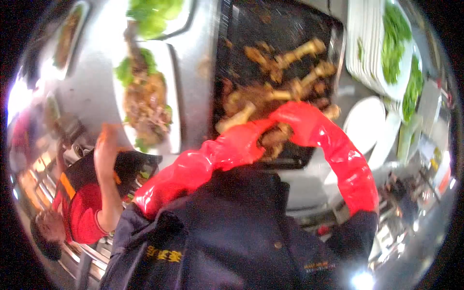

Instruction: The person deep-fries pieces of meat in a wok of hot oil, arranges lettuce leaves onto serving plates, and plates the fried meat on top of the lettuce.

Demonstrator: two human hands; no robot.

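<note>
Both my hands wear long, shiny red rubber gloves and meet at the near edge of a black tray (299,21). My left hand (244,142) comes in from the left, its fingers curled at a browned piece of meat (276,139). From the right, my right hand (295,121) bends over the same piece, and the gloves nearly touch. Motion blur and the meat hide most fingertips. Beyond them in the tray lie several cooked meaty leg bones (304,53), with pale bone ends showing.
Left of the tray, a white plate (175,113) holds meat over lettuce, beside another lettuce plate (186,17). At the right stand stacked white plates (360,43) with greens and a white round dish (365,123). A person in a red shirt (87,215) reaches in from the left.
</note>
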